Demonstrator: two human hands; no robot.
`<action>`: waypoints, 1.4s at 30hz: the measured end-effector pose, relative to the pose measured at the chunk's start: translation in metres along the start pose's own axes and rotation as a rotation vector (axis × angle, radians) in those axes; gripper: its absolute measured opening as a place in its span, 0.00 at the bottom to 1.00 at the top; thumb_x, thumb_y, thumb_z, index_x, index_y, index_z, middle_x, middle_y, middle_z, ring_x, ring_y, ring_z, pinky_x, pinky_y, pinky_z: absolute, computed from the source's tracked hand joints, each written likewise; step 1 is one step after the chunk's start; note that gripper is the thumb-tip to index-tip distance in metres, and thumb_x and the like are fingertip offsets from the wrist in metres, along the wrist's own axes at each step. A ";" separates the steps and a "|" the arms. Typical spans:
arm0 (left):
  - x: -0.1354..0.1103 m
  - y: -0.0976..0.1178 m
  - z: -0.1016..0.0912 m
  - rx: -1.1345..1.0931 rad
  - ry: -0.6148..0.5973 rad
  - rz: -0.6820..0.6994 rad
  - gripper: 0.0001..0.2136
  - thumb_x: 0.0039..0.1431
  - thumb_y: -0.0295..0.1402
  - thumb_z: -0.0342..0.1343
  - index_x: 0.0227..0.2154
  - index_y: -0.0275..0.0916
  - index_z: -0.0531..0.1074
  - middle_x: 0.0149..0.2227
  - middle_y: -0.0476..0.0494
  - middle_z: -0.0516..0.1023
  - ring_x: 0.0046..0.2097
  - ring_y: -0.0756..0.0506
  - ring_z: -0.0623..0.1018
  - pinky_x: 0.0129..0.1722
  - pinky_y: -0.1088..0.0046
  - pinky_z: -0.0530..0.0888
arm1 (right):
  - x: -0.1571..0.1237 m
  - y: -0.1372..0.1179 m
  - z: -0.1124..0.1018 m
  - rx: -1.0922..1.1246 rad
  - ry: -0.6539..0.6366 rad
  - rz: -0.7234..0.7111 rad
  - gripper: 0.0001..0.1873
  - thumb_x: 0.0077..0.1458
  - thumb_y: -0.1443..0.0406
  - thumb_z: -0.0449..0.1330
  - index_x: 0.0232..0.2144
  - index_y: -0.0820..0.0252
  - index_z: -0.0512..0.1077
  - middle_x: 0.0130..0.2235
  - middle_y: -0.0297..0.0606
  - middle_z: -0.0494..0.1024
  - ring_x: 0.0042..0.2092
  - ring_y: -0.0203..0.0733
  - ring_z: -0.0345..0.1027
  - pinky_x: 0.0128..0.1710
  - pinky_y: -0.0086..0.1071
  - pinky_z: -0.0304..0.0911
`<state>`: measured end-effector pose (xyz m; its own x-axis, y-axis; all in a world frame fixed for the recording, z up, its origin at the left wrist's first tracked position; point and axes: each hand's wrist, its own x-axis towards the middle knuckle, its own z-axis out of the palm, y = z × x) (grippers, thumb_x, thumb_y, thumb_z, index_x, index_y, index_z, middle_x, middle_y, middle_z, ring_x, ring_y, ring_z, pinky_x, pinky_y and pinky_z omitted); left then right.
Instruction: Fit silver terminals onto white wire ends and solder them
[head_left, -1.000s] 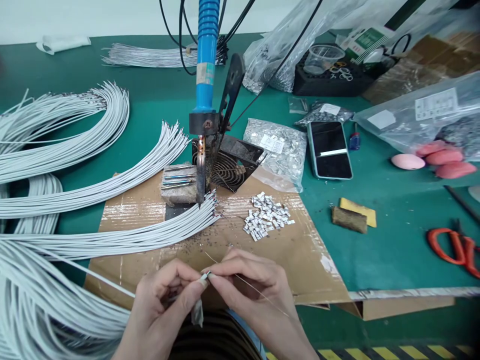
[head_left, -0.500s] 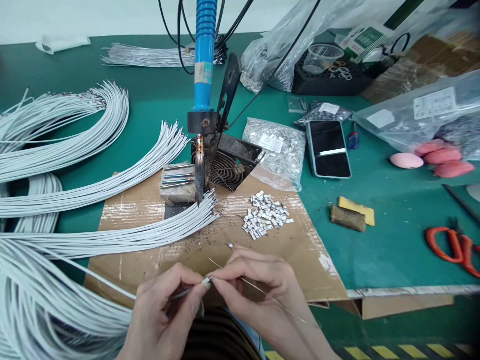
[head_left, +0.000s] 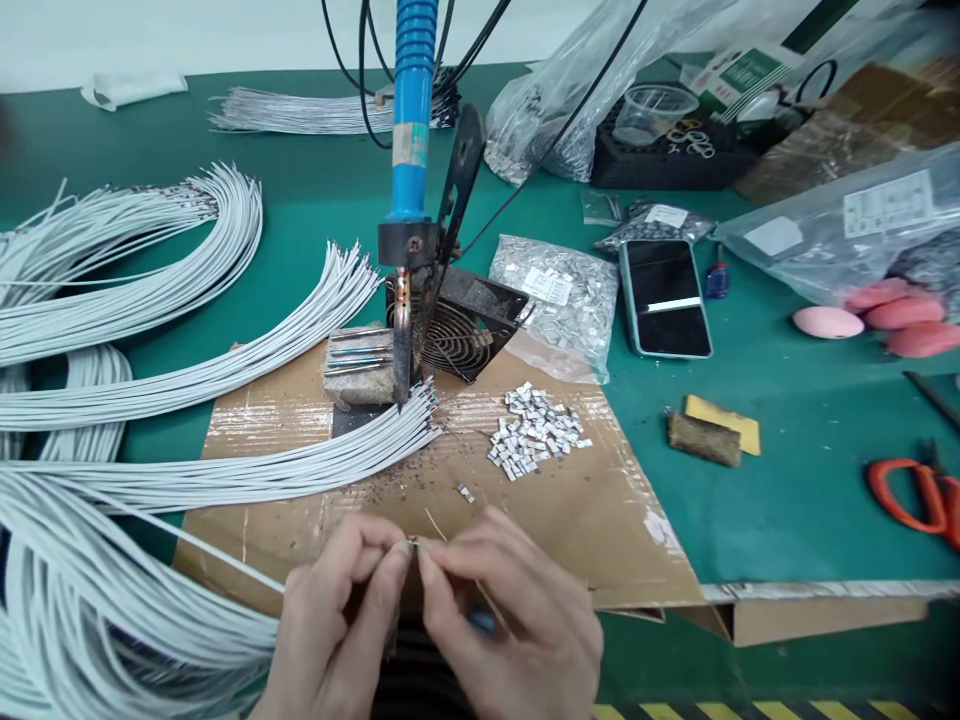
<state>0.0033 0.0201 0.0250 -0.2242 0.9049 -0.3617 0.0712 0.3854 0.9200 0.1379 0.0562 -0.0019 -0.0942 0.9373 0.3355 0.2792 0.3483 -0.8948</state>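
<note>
My left hand (head_left: 337,610) is closed in a pinch around the end of a white cable (head_left: 225,555), whose length runs off to the left. At the cable's tip a tiny reddish and white bit shows between the fingertips. My right hand (head_left: 510,610) pinches at that same tip, thumb and forefinger touching it. A thin pale solder wire (head_left: 435,524) passes through my right hand, partly hidden by the fingers. Just ahead lies a single small white-and-silver connector piece (head_left: 466,493), with a pile of similar pieces (head_left: 532,432) behind it.
A blue-handled soldering iron (head_left: 412,110) stands tip down over a bundle of white cables (head_left: 300,475) on cardboard (head_left: 585,540). Behind are a black fan (head_left: 469,325) and a bag of parts (head_left: 559,310). A phone (head_left: 664,300) and red-handled scissors (head_left: 907,495) lie rightward.
Both hands have drawn closer together at the cable tip, and my right hand has turned more palm-down. The small piece ahead is now fully uncovered. The view has shifted slightly.
</note>
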 end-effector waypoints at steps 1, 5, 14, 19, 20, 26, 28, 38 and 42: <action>0.001 0.001 0.000 -0.071 -0.021 -0.061 0.14 0.65 0.47 0.60 0.31 0.41 0.74 0.20 0.53 0.69 0.23 0.50 0.63 0.23 0.76 0.60 | -0.003 -0.001 0.003 -0.058 0.035 -0.090 0.11 0.53 0.77 0.65 0.33 0.56 0.78 0.23 0.33 0.75 0.24 0.36 0.64 0.26 0.31 0.64; 0.004 0.003 0.000 -0.232 -0.054 -0.150 0.17 0.62 0.49 0.63 0.32 0.39 0.73 0.24 0.51 0.71 0.26 0.51 0.67 0.27 0.79 0.64 | -0.008 -0.001 0.007 -0.039 0.026 -0.114 0.17 0.53 0.80 0.64 0.39 0.54 0.77 0.26 0.33 0.77 0.26 0.37 0.67 0.28 0.32 0.67; 0.005 -0.006 0.008 -0.193 0.045 -0.076 0.19 0.63 0.51 0.62 0.32 0.39 0.71 0.20 0.54 0.68 0.24 0.53 0.63 0.24 0.79 0.58 | -0.007 0.004 0.007 0.151 -0.021 0.142 0.09 0.59 0.74 0.64 0.31 0.55 0.80 0.24 0.30 0.75 0.26 0.35 0.66 0.30 0.31 0.66; 0.008 0.007 0.006 -0.226 0.062 -0.135 0.18 0.57 0.48 0.68 0.29 0.38 0.70 0.19 0.56 0.67 0.22 0.54 0.62 0.23 0.79 0.58 | 0.007 0.006 -0.002 0.149 -0.129 0.089 0.09 0.60 0.74 0.63 0.32 0.56 0.81 0.26 0.32 0.79 0.27 0.36 0.70 0.34 0.32 0.67; 0.009 0.009 0.005 -0.212 0.070 -0.146 0.18 0.55 0.46 0.69 0.28 0.38 0.70 0.18 0.56 0.66 0.21 0.54 0.61 0.22 0.79 0.57 | 0.011 0.006 -0.005 0.183 -0.173 0.139 0.09 0.61 0.72 0.63 0.31 0.56 0.81 0.26 0.33 0.79 0.27 0.36 0.70 0.33 0.32 0.67; 0.009 0.016 0.005 -0.128 0.108 -0.157 0.15 0.52 0.42 0.69 0.26 0.37 0.72 0.18 0.56 0.65 0.22 0.54 0.61 0.23 0.79 0.55 | 0.027 0.006 -0.014 0.275 -0.301 0.357 0.18 0.66 0.61 0.59 0.24 0.60 0.75 0.24 0.31 0.69 0.26 0.33 0.62 0.24 0.28 0.56; 0.009 0.015 0.005 -0.118 0.104 -0.161 0.14 0.52 0.41 0.69 0.26 0.37 0.72 0.18 0.55 0.66 0.22 0.54 0.62 0.23 0.79 0.55 | 0.026 0.005 -0.011 0.207 -0.339 0.292 0.18 0.67 0.62 0.59 0.24 0.60 0.71 0.25 0.30 0.67 0.27 0.33 0.62 0.26 0.28 0.56; 0.018 0.006 -0.003 -0.222 0.009 -0.226 0.19 0.52 0.46 0.71 0.27 0.36 0.72 0.18 0.57 0.64 0.22 0.55 0.59 0.23 0.80 0.54 | 0.031 0.033 -0.035 -0.102 -0.150 -0.042 0.13 0.67 0.73 0.55 0.29 0.55 0.66 0.27 0.29 0.67 0.29 0.36 0.62 0.28 0.30 0.59; 0.023 0.000 -0.006 -0.291 0.035 -0.212 0.19 0.52 0.47 0.72 0.27 0.36 0.74 0.18 0.57 0.64 0.23 0.55 0.59 0.23 0.80 0.55 | 0.029 0.052 -0.048 -0.222 -0.078 0.066 0.07 0.65 0.70 0.63 0.32 0.56 0.75 0.28 0.31 0.72 0.29 0.37 0.63 0.28 0.31 0.59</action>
<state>-0.0075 0.0398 0.0178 -0.2380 0.8018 -0.5482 -0.2593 0.4915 0.8314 0.1958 0.1014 -0.0245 -0.1404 0.9588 0.2470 0.4898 0.2840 -0.8243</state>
